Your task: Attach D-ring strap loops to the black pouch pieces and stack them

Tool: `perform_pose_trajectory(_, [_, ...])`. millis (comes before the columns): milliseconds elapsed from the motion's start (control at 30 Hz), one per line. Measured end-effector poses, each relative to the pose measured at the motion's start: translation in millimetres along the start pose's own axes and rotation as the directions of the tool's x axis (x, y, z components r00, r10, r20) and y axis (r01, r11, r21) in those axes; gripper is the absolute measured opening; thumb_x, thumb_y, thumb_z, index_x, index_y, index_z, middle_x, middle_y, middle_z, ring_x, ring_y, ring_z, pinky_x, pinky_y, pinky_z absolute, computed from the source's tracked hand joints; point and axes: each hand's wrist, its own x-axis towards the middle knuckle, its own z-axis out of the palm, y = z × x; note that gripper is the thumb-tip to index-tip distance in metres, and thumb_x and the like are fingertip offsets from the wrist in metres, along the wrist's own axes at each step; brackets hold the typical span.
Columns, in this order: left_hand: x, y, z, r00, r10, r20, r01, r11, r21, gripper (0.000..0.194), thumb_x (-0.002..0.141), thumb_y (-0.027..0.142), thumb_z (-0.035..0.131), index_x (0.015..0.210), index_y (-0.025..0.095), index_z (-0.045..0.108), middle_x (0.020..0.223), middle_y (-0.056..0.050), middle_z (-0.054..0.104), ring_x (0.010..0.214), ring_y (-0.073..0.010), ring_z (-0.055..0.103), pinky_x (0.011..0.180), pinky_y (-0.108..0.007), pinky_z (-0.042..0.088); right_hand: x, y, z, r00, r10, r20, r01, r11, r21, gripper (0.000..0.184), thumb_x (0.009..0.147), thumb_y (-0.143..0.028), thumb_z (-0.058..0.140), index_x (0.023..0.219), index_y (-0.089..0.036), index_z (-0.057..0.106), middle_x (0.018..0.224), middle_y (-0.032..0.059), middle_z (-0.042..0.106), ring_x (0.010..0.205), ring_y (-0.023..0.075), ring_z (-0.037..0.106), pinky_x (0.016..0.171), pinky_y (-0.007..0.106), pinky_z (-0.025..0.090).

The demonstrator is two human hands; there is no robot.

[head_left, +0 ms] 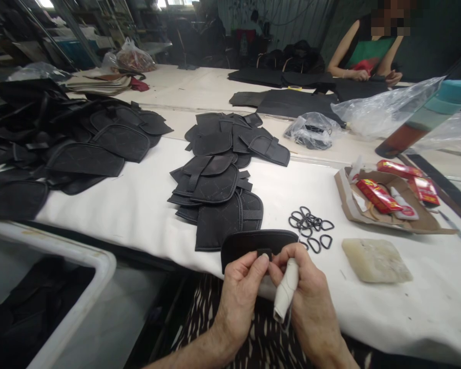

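Note:
A black padded fabric piece [259, 240] with a piped edge stands tilted at the table's front edge. My left hand [242, 292] grips its lower part, the thumb pressed on a short black strap. Closed beside it, my right hand [311, 302] has its fingertips at the same strap. A tool with a white wrapped handle [286, 291] is tucked in the right hand, its working end hidden. Just past that hand lie several black D-rings [310, 223]. Similar black pieces [218, 189] are stacked beyond the left hand.
A larger heap of black pieces [80, 136] covers the table's left. To the right are a yellowish block [376, 260], a cardboard tray [395, 221] with red boxes, and a teal-lidded bottle [426, 120]. A white-rimmed bin [103, 264] is lower left. Another person [372, 54] sits opposite.

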Motion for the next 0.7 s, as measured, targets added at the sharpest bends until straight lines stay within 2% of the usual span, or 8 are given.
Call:
perform_pose_trajectory(167, [1, 2, 0.6, 1.0, -0.007, -0.014, 0.007, 0.999, -0.036, 0.031, 0.077, 0.044, 0.063, 0.071, 0.015, 0.067, 0.064, -0.001, 0.061, 0.065, -0.0143, 0.055, 0.062, -0.024, 0.041, 2, -2, 1, 1.0, -0.007, -0.002, 0.007, 1.0, 0.002, 0.012, 0.083, -0.026, 0.052, 0.074, -0.022, 0.046, 0.059, -0.0057, 0.054, 0.048, 0.0095, 0.048, 0.045, 0.019, 0.038])
perform_pose_trajectory(333, [2, 3, -0.7, 1.0, -0.02, 0.019, 0.022, 0.997, -0.07, 0.029, 0.079, 0.041, 0.061, 0.064, 0.016, 0.062, 0.062, 0.002, 0.058, 0.063, -0.0119, 0.052, 0.064, -0.023, 0.041, 1, -2, 3, 1.0, -0.009, 0.01, 0.009, 1.0, 0.011, 0.012, 0.084, -0.026, 0.052, 0.075, -0.022, 0.046, 0.059, -0.0055, 0.054, 0.048, 0.0103, 0.05, 0.045, 0.02, 0.039])
perform_pose_trajectory(433, [4, 2, -2.9, 0.999, -0.027, 0.036, 0.03, 0.995, -0.093, 0.027, 0.081, 0.039, 0.06, 0.067, 0.016, 0.062, 0.064, 0.001, 0.059, 0.063, -0.0117, 0.054, 0.064, -0.023, 0.042, -2, 0, 1, 1.0, -0.017, 0.015, 0.017, 1.0, 0.008, 0.012, 0.085, -0.026, 0.053, 0.075, -0.023, 0.047, 0.06, -0.0053, 0.056, 0.049, 0.011, 0.052, 0.046, 0.021, 0.04])
perform_pose_trajectory(467, [5, 2, -3.5, 0.999, -0.03, 0.044, 0.035, 0.994, -0.107, 0.026, 0.082, 0.038, 0.059, 0.07, 0.015, 0.064, 0.066, 0.0, 0.061, 0.065, -0.0123, 0.055, 0.065, -0.023, 0.043, -2, 2, -1, 0.999, -0.037, -0.013, 0.038, 0.999, 0.01, 0.011, 0.086, -0.026, 0.053, 0.077, -0.023, 0.048, 0.063, -0.0046, 0.058, 0.052, 0.0115, 0.054, 0.048, 0.021, 0.042])
perform_pose_trajectory(533, [6, 3, -4.2, 0.997, -0.048, 0.056, 0.055, 0.989, -0.136, 0.026, 0.083, 0.038, 0.058, 0.076, 0.014, 0.067, 0.071, -0.003, 0.066, 0.07, -0.0146, 0.059, 0.07, -0.025, 0.045, -1, 6, -6, 0.98, -0.117, -0.161, 0.12, 0.993, 0.011, 0.009, 0.085, -0.026, 0.056, 0.081, -0.024, 0.049, 0.077, -0.0016, 0.063, 0.066, 0.0136, 0.06, 0.059, 0.023, 0.046])
perform_pose_trajectory(600, [7, 6, -4.0, 0.995, -0.076, 0.061, 0.085, 0.985, -0.153, 0.027, 0.083, 0.037, 0.058, 0.08, 0.012, 0.068, 0.074, -0.007, 0.069, 0.073, -0.0173, 0.063, 0.073, -0.029, 0.048, 4, 11, -11, 0.925, -0.209, -0.318, 0.213, 0.977, -0.022, 0.013, 0.082, -0.024, 0.061, 0.086, -0.024, 0.049, 0.096, 0.0025, 0.065, 0.087, 0.0169, 0.061, 0.076, 0.028, 0.047])
perform_pose_trajectory(633, [7, 7, -3.7, 0.994, -0.092, 0.061, 0.101, 0.982, -0.159, 0.028, 0.083, 0.037, 0.059, 0.08, 0.011, 0.068, 0.075, -0.008, 0.07, 0.073, -0.0182, 0.064, 0.073, -0.03, 0.049, 8, 13, -14, 0.912, -0.227, -0.343, 0.23, 0.973, -0.033, 0.015, 0.081, -0.024, 0.062, 0.088, -0.024, 0.049, 0.104, 0.004, 0.064, 0.095, 0.0185, 0.06, 0.083, 0.031, 0.045])
perform_pose_trajectory(700, [7, 11, -3.3, 0.991, -0.123, 0.059, 0.132, 0.977, -0.168, 0.028, 0.082, 0.037, 0.059, 0.08, 0.01, 0.068, 0.076, -0.01, 0.071, 0.07, -0.0184, 0.065, 0.071, -0.031, 0.051, 16, 15, -18, 0.949, -0.174, -0.262, 0.183, 0.983, 0.01, 0.015, 0.082, -0.025, 0.061, 0.088, -0.024, 0.048, 0.108, 0.0044, 0.064, 0.099, 0.0197, 0.059, 0.085, 0.033, 0.043])
